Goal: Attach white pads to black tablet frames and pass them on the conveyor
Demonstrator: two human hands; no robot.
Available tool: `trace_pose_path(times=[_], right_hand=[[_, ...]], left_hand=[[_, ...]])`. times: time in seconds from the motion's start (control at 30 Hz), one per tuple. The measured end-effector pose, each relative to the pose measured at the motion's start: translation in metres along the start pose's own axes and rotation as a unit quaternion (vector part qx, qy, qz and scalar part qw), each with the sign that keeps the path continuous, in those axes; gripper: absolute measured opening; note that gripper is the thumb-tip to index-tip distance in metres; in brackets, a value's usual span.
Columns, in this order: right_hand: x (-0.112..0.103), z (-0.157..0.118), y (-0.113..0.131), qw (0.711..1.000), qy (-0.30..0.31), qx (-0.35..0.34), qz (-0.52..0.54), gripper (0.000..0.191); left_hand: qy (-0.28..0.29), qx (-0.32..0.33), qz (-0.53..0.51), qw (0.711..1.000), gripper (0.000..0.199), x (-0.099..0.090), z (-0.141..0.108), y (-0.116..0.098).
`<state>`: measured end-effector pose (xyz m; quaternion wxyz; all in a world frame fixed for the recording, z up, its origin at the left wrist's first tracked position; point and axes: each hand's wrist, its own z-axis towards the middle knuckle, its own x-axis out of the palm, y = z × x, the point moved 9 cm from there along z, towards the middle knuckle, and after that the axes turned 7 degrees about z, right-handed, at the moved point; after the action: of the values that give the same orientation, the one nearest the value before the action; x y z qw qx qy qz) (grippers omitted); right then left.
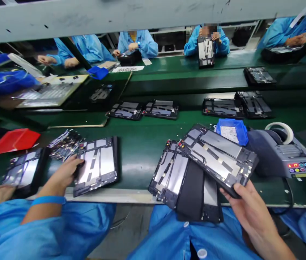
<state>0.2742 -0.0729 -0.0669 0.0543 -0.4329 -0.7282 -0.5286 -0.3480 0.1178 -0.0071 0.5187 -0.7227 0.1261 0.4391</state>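
Note:
My right hand [250,207] grips the lower right corner of an opened tablet-like device [209,155], thumb on top and fingers beneath. The device is tilted over others. Under it, to the left, lies a second opened device [170,173]. A plain black panel [191,187] and another device [211,196], partly hidden, overhang the front table edge. My left hand does not show. Beside the held device stands a blue tray [241,131] with small white pieces.
At left, a co-worker's hand with a blue wristband [48,199] touches a device [96,164], near loose strips [66,144] and a red tray [16,140]. A tape dispenser [280,151] stands right. Several devices lie along the back; people sit opposite under a grey beam [142,16].

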Motion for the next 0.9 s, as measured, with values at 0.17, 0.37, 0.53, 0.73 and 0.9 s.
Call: trace_pose_path(times=[0.17, 0.37, 0.53, 0.73, 0.9], right_hand=[[0.0, -0.014, -0.023, 0.998, 0.033, 0.052, -0.004, 0.067], [-0.005, -0.021, -0.037, 0.992, 0.044, 0.117, 0.013, 0.061], [0.004, -0.035, -0.05, 0.988, 0.075, 0.138, 0.011, 0.05], [0.032, -0.084, -0.052, 0.862, 0.374, 0.197, -0.28, 0.042], [0.037, -0.064, 0.006, 0.791, 0.436, 0.069, -0.424, 0.032]], left_hand=[[-0.034, 0.056, 0.05, 0.997, 0.034, 0.024, -0.022, -0.025], [0.358, 0.155, -0.052, 0.919, 0.058, 0.205, -0.145, -0.097], [0.492, 0.054, -0.225, 0.839, 0.066, 0.243, -0.226, -0.122], [0.44, 0.031, -0.347, 0.827, 0.077, 0.237, -0.267, -0.128], [0.437, 0.043, -0.322, 0.839, 0.097, 0.251, -0.267, -0.137]])
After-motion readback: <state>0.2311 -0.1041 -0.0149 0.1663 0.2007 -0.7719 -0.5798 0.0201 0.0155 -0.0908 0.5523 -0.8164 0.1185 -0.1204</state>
